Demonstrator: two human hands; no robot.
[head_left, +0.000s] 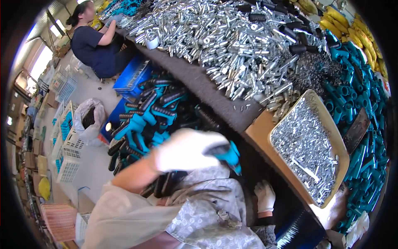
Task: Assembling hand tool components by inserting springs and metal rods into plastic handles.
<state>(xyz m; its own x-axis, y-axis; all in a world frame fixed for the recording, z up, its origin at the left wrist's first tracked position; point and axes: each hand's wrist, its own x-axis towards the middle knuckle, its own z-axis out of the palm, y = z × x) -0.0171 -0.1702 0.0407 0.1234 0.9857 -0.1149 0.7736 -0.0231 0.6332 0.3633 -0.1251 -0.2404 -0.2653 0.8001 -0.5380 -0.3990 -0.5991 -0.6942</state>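
Observation:
My left hand (186, 150), in a white glove and smeared by motion, is closed round a teal-and-black tool handle (230, 157). The handle juts from its fingers on the right, above my lap. Beneath and beyond this hand lies a heap of similar teal-and-black tool handles (143, 114). My right hand (265, 196), also white-gloved, is lower down in shadow, beside the dark bench front. Its fingers show only in part, so whether it grips anything is unclear. A pale patterned apron (207, 216) covers my lap.
Shiny metal parts (215, 37) cover the bench, whose dark edge (195, 79) runs diagonally. A tray (342, 166) of small metal pieces sits at right, beside teal tubular parts (360, 174). Blue bins (132, 76) and white crates (71, 159) stand left. A co-worker (97, 45) sits far left.

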